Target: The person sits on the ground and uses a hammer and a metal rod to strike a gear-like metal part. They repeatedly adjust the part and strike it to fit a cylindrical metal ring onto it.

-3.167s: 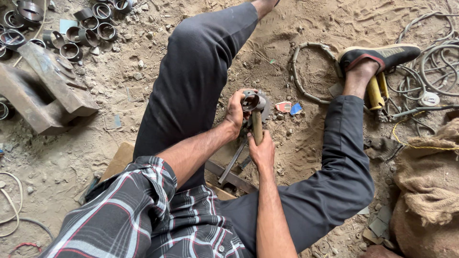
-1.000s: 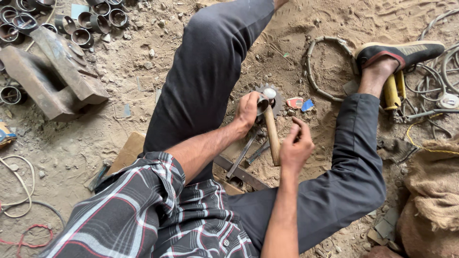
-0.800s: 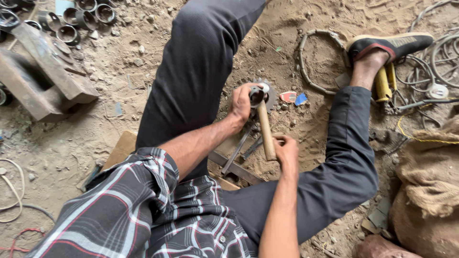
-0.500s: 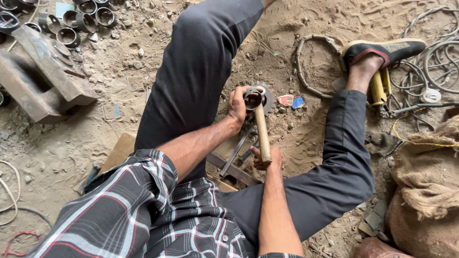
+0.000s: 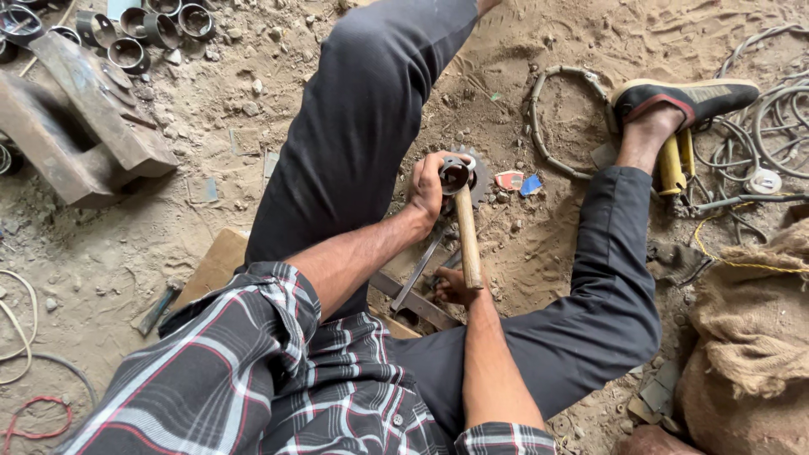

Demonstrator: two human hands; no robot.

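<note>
I sit on sandy ground with my legs spread. My left hand (image 5: 428, 187) grips a small round metal part (image 5: 456, 173) that rests on a dark metal piece (image 5: 480, 179) on the ground between my legs. My right hand (image 5: 455, 288) holds the lower end of a wooden-handled hammer (image 5: 468, 240). The hammer's head lies on or just above the round part. Flat metal bars (image 5: 419, 274) lie crossed under the handle, close to my right hand.
Several short metal rings (image 5: 143, 29) and a heavy steel block (image 5: 80, 126) lie at the upper left. A loop of cable (image 5: 548, 118) and tangled wires (image 5: 771, 126) lie by my right shoe (image 5: 684, 97). A burlap sack (image 5: 750, 337) sits at the right. Loose wires (image 5: 25, 337) lie at the left.
The hammer was raised and tilted a second ago; it has come down onto the round part. My right hand dropped lower and nearer my body. My left hand stayed on the part.
</note>
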